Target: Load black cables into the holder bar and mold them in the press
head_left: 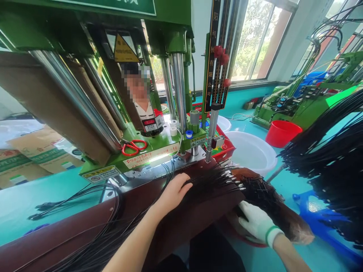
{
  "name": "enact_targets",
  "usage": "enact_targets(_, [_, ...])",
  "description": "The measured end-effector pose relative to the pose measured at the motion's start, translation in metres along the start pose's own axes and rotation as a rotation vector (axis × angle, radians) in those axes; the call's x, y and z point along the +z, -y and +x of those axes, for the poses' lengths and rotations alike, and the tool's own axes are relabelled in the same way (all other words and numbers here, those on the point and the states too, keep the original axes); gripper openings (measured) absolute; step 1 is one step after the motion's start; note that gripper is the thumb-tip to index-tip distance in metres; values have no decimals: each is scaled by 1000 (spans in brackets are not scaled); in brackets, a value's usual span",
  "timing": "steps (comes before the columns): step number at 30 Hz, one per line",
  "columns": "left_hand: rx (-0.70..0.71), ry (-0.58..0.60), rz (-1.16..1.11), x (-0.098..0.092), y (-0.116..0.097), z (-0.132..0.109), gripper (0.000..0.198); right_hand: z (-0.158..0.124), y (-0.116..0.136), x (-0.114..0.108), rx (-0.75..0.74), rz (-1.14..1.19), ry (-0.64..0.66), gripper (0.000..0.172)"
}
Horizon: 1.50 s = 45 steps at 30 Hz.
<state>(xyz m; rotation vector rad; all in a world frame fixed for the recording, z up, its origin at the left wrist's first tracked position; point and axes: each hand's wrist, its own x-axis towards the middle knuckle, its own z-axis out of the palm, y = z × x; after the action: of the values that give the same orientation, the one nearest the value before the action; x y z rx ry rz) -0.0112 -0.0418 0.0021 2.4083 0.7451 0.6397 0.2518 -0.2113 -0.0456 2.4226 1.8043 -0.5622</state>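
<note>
My left hand (176,189), bare, is over the dark red-brown work table in front of the green press, among black cables. Its thumb stands apart from the fingers, with nothing visible between them. Several thin cables (169,172) run from the press's metal mold plate (147,168) down behind this hand. To its right lies a bundle of black cables (210,179) with silvery metal ends. My right hand (255,219), in a white knitted glove with a green cuff band, is at the table's right edge. Its thumb and fingers are apart, and I see nothing in them.
Red-handled scissors (133,147) lie on the green press (167,145). More cables (99,238) spread leftward across the table. Beside my right hand is a brown heap with black pieces (263,194). A white tub (255,149), red bucket (283,132) and hanging black cables (326,166) stand further right.
</note>
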Motion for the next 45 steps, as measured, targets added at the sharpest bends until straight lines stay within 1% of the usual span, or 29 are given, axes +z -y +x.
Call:
enact_targets(2, [41,-91,-174,-9,-4,-3,17,-10,9,-14,-66,-52,-10,38])
enact_targets(3, [27,-97,-230,-13,-7,-5,18,-15,15,-20,-99,-58,-9,34])
enact_targets(5, [-72,-35,-304,-18,-11,-9,22,-22,28,-27,-206,12,12,27])
enact_targets(6, [-127,12,-329,-20,-14,-11,25,-24,35,-29,-293,115,34,26])
enact_targets(7, [-169,52,-337,-21,-16,-14,26,-24,43,-29,-403,268,53,26])
enact_targets(8, [-191,76,-329,-22,-19,-17,28,-22,51,-28,-524,474,62,28])
enact_targets(10, [-192,86,-264,-21,-24,-24,29,-14,67,-28,-744,975,103,47])
enact_targets(11, [-190,90,-220,-20,-27,-29,30,-8,75,-29,-822,1234,132,57])
enact_targets(12, [-196,99,-170,-17,-30,-34,31,-2,84,-31,-874,1473,177,63])
enact_targets(14, [-223,136,-65,-7,-37,-48,32,9,98,-38,-922,1852,220,61])
enact_targets(16, [-215,191,52,10,-42,-65,33,16,107,-45,-913,2085,214,46])
enact_targets(17, [-188,222,115,19,-44,-74,34,17,110,-46,-884,2148,221,39])
enact_targets(18, [-144,244,183,29,-45,-82,34,17,112,-46,-849,2174,233,35])
enact_targets(20, [-75,312,277,43,-45,-95,30,16,111,-41,-775,2131,272,35])
enact_targets(22, [12,330,267,48,-43,-100,22,13,106,-33,-722,2034,287,35])
enact_targets(23, [59,291,237,48,-41,-99,19,13,102,-29,-700,1998,273,34])
enact_targets(25, [130,103,195,43,-35,-88,19,13,95,-24,-647,1978,215,32])
enact_targets(26, [126,-11,201,40,-30,-79,19,14,92,-22,-625,1980,184,31])
enact_targets(27, [90,-98,226,39,-24,-68,20,14,88,-22,-604,1984,159,30])
enact_targets(28, [28,-143,262,38,-18,-57,20,15,86,-22,-585,1988,139,30])
enact_targets(29, [-45,-127,312,38,-12,-45,21,16,84,-22,-569,1991,132,31])
enact_targets(32, [-219,85,413,41,-1,-16,19,16,79,-24,-501,2007,111,35])
enact_targets(34, [-271,179,407,41,1,-5,15,16,76,-24,-459,2004,77,39])
enact_targets(37, [-304,243,378,38,-1,-1,11,16,70,-20,-432,1980,55,42])
enact_targets(38, [-299,237,374,36,-2,-2,11,16,69,-18,-427,1979,59,43])
enact_targets(39, [-284,205,365,34,-2,-4,12,16,67,-15,-419,1983,67,44])
enact_targets(41, [-221,76,303,31,-3,-10,17,18,64,-10,-394,2007,89,45])
enact_targets(43, [-145,-36,183,30,-5,-18,22,22,64,-7,-376,2043,134,49])
enact_targets(45, [-92,-45,101,32,-10,-28,23,25,66,-7,-387,2091,161,54])
